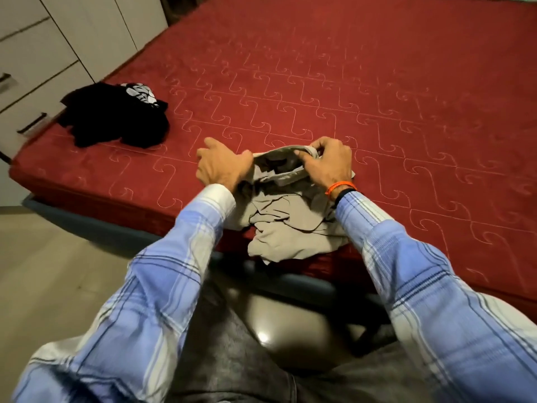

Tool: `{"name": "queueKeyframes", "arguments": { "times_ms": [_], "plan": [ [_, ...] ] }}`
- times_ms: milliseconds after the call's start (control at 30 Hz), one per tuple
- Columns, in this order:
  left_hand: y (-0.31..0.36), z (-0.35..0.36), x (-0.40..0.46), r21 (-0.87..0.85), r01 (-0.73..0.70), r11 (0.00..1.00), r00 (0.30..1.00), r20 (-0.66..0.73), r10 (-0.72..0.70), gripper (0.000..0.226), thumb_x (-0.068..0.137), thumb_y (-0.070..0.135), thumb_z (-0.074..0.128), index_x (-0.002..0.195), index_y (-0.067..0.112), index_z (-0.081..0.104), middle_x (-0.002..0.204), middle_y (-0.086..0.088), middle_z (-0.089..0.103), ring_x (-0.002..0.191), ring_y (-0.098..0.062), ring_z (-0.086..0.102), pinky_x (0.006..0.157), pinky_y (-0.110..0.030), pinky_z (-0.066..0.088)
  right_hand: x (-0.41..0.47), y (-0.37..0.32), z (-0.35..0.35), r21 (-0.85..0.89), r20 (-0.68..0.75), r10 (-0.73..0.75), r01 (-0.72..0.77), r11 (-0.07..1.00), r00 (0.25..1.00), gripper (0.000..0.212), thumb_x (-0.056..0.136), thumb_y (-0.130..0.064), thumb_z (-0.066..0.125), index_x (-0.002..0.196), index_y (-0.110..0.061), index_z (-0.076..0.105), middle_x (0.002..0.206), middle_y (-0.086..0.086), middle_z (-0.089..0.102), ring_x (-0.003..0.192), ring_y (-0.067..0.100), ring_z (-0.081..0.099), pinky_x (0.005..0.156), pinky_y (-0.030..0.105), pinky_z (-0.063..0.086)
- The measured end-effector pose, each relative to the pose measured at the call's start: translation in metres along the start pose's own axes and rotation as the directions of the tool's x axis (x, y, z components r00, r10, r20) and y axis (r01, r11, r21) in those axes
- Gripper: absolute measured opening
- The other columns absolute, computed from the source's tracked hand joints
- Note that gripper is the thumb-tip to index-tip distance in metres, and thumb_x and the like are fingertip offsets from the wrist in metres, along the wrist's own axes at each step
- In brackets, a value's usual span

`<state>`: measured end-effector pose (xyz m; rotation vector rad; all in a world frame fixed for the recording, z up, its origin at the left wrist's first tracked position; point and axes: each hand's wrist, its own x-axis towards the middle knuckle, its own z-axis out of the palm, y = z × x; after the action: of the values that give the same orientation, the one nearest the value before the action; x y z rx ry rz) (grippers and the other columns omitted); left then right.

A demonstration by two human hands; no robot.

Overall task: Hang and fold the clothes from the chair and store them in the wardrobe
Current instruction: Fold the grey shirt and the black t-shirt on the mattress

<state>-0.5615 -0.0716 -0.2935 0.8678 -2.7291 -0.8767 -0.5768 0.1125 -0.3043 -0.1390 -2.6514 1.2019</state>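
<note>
- A grey garment lies crumpled at the near edge of a red mattress, its lower part hanging a little over the side.
- The left hand grips the garment's top edge on the left side, fingers curled into the cloth and the index finger sticking out loosely.
- The right hand pinches the same top edge on the right, thumb and fingertips closed on a fold of fabric (the band there looks like a waistband, though the blur makes it hard to be sure).
- Between the two hands the top edge is pulled open, and a dark inside shows.
- An orange band sits on the right wrist, with a dark one just beside it; both arms wear blue checked sleeves.
- A black garment with a white print lies in a heap near the mattress's left corner, well apart from the grey one.
- White drawers with dark handles stand beside the bed on the left.
- The mattress rests on a blue-grey frame, above a pale tiled floor.
- Below, the person's dark trousers fill the bottom of the view.
</note>
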Motion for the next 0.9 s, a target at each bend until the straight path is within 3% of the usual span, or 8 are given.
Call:
{"name": "queueKeyframes", "arguments": {
  "times_ms": [133,200,333,400,500,633,733,900],
  "plan": [
    [0.003,-0.011,0.020,0.137,-0.171,0.976,0.921,0.373,0.110,0.033,0.071,0.048,0.077,0.090,0.022,0.071,0.097,-0.001,0.070,0.095,-0.023,0.064,0.087,-0.035,0.050,0.008,0.000,-0.010,0.009,-0.045,0.031,-0.030,0.999,0.999,0.012,0.080,-0.029,0.075,0.084,-0.021,0.067,0.085,-0.001,0.068,0.083,0.017,0.063,0.079,0.030,0.053],
    [0.005,-0.014,0.020,0.128,-0.250,0.960,0.866,0.473,0.163,0.044,0.066,0.062,0.079,0.089,0.025,0.069,0.100,0.001,0.070,0.096,-0.021,0.064,0.091,-0.039,0.052,0.012,-0.001,-0.012,0.019,-0.062,0.068,-0.067,0.998,0.996,0.015,0.082,-0.031,0.074,0.087,-0.018,0.067,0.090,0.002,0.070,0.087,0.020,0.063,0.082,0.032,0.053],
    [0.012,-0.013,0.010,0.181,-0.375,0.909,0.820,0.522,0.234,0.076,0.049,0.082,0.073,0.099,0.025,0.068,0.097,0.005,0.068,0.093,-0.019,0.064,0.089,-0.038,0.052,0.016,-0.009,-0.014,0.024,-0.075,0.102,-0.100,0.995,0.992,0.022,0.085,-0.038,0.070,0.086,-0.017,0.065,0.090,0.005,0.070,0.089,0.025,0.064,0.083,0.039,0.054],
    [0.013,-0.010,0.006,0.176,-0.399,0.900,0.827,0.493,0.270,0.065,0.057,0.072,0.077,0.100,0.024,0.067,0.093,0.005,0.068,0.089,-0.018,0.064,0.082,-0.033,0.051,0.017,-0.013,-0.017,0.011,-0.069,0.092,-0.091,0.996,0.993,0.024,0.086,-0.039,0.068,0.084,-0.015,0.064,0.086,0.004,0.069,0.086,0.025,0.064,0.080,0.039,0.054],
    [0.017,-0.012,0.004,0.219,-0.415,0.883,0.895,0.271,0.353,0.025,0.077,0.033,0.076,0.097,0.021,0.069,0.087,0.002,0.067,0.082,-0.020,0.061,0.075,-0.031,0.043,0.018,-0.013,-0.024,-0.025,-0.054,0.068,-0.069,0.997,0.996,0.019,0.086,-0.036,0.068,0.086,-0.018,0.062,0.087,0.004,0.068,0.083,0.023,0.064,0.075,0.035,0.055],
    [0.022,-0.023,0.011,0.247,-0.384,0.890,0.923,0.135,0.361,0.021,0.076,0.022,0.072,0.092,0.009,0.068,0.087,-0.009,0.066,0.079,-0.027,0.059,0.075,-0.035,0.048,0.024,-0.007,-0.035,-0.118,-0.005,0.061,-0.062,0.991,0.998,0.009,0.081,-0.023,0.068,0.086,-0.026,0.061,0.088,0.004,0.069,0.084,0.024,0.065,0.077,0.034,0.056],
    [0.031,-0.032,0.018,0.006,-0.313,0.950,0.943,0.118,0.310,0.016,0.076,0.014,0.061,0.085,0.008,0.073,0.082,-0.008,0.068,0.077,-0.026,0.063,0.081,-0.037,0.056,0.029,-0.008,-0.049,-0.120,0.034,0.115,-0.110,0.987,0.993,0.023,0.074,-0.011,0.056,0.086,-0.023,0.071,0.088,0.006,0.071,0.082,0.024,0.066,0.074,0.027,0.054],
    [0.060,-0.042,0.020,-0.286,-0.215,0.934,0.964,0.089,0.250,0.029,0.077,0.011,0.045,0.079,0.007,0.074,0.073,-0.008,0.071,0.076,-0.024,0.068,0.077,-0.031,0.057,0.040,-0.013,-0.067,0.232,0.015,0.277,-0.273,0.934,0.961,0.027,0.073,-0.007,0.051,0.072,-0.019,0.076,0.080,0.008,0.074,0.068,0.024,0.071,0.065,0.034,0.062]
  ]
}}
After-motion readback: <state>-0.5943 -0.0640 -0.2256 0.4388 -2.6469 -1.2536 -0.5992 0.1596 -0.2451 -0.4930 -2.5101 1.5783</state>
